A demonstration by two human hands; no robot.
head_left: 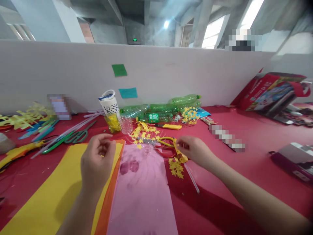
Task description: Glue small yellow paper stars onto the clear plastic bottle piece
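Observation:
My left hand (pixel 96 161) hovers above the yellow paper sheet (pixel 61 169), its fingers loosely curled and a gap between thumb and forefinger. Nothing shows in its grasp. My right hand (pixel 192 147) is closed at a strip of yellow paper (pixel 180 151), which hangs from the fingertips. Beside that hand lie scissors with yellow handles (pixel 167 141) and a red-handled tool (pixel 165 151). Below it is a small pile of yellow paper stars (pixel 176 168). A pink sheet (pixel 144 195) lies between my arms, overlapping an orange sheet (pixel 107 205).
Green plastic bottles (pixel 156 117) lie along the white partition (pixel 85 71). A white patterned cup (pixel 110 104), a clear plastic cup (pixel 126 125) and a yellow cutter (pixel 172 126) are nearby. Green scissors (pixel 79 135) lie left; a red bag (pixel 264 91) stands right.

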